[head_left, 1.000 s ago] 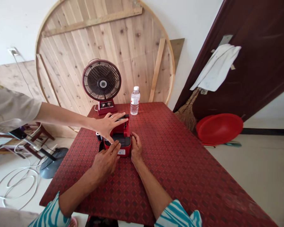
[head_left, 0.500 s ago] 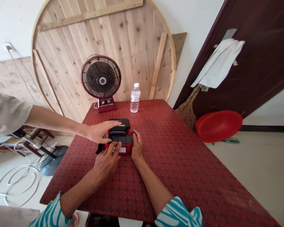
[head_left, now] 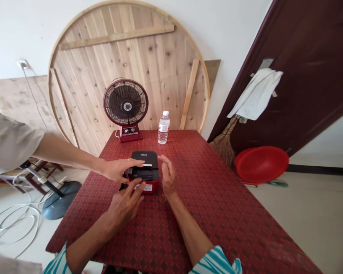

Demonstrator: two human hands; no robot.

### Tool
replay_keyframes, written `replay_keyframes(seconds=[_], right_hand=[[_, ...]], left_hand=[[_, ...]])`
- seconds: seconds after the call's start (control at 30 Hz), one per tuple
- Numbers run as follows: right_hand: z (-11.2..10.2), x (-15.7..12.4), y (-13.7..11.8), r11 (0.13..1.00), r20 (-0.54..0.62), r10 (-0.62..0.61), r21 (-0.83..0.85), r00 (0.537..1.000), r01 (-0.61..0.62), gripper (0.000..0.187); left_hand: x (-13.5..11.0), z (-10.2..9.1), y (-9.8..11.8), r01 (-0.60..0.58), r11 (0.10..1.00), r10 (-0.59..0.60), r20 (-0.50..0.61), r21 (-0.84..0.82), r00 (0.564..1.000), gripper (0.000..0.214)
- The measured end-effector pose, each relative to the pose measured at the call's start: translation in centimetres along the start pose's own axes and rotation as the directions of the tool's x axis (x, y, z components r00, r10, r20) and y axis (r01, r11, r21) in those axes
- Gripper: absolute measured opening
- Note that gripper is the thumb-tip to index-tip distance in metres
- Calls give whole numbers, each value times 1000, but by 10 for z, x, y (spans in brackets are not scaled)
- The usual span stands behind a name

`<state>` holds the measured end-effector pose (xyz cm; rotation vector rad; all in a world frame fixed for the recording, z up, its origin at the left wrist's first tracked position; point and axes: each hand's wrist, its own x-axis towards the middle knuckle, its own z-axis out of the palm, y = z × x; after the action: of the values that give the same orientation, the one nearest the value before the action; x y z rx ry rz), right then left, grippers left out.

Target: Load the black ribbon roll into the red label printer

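Observation:
A small red box-like device with a black lid point(head_left: 144, 170) sits on the red patterned table point(head_left: 205, 205); its lid lies down flat. My left hand point(head_left: 125, 202) rests open on the cloth, fingertips touching the device's front label. My right hand point(head_left: 167, 176) stands edge-up just right of the device, fingers loosely spread, holding nothing. Another person's hand point(head_left: 117, 168) reaches in from the left, fingers stretched flat onto the black lid.
A red table fan point(head_left: 126, 108) and a water bottle point(head_left: 163, 127) stand at the table's far end before a round wooden board point(head_left: 171, 64). A red basin point(head_left: 261, 164) and broom point(head_left: 224, 140) lie right; cables point(head_left: 14, 224) and a stand base point(head_left: 57, 198) left.
The device's lid has gone from raised to flat. The other person's hand has dropped with it. My right hand has lifted off the device's side and my head has tilted.

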<state>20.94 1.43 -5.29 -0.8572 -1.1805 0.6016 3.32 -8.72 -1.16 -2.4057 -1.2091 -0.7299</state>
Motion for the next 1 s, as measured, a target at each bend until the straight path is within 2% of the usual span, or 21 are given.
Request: replay_keyframes(seconds=[0.13, 0.27, 0.43, 0.6, 0.73, 0.8, 0.9, 1.0], right_hand=[[0, -6, -1, 999, 18, -49, -9, 999, 49, 34], [-1, -9, -1, 999, 16, -49, -21, 999, 49, 34], [-3, -11, 0, 998, -2, -43, -45, 999, 43, 34], [-5, -13, 1, 998, -27, -46, -52, 999, 44, 34], [-5, -12, -1, 997, -17, -45, -63, 999, 44, 35], [-3, -13, -2, 996, 7, -50, -69, 999, 51, 36], [0, -14, -4, 994, 65, -72, -77, 995, 77, 37], [0, -15, -3, 991, 126, -84, -95, 988, 96, 37]], left_hand=[[-38, -4, -8, 96, 983, -103, -43, -154, 994, 26], [-79, -4, -18, 201, 965, -211, -41, -168, 977, 22], [-96, -2, -25, 253, 947, -267, -47, -200, 962, 22], [-95, 1, -20, 283, 922, -280, 47, -264, 959, 24], [-86, -6, -20, 327, 893, -315, 91, -309, 945, 22], [-72, -13, -25, 335, 885, -319, 103, -324, 942, 22], [-40, -20, -38, 323, 894, -311, 90, -311, 946, 29], [-3, -17, -52, 302, 925, -299, 48, -231, 953, 40]])
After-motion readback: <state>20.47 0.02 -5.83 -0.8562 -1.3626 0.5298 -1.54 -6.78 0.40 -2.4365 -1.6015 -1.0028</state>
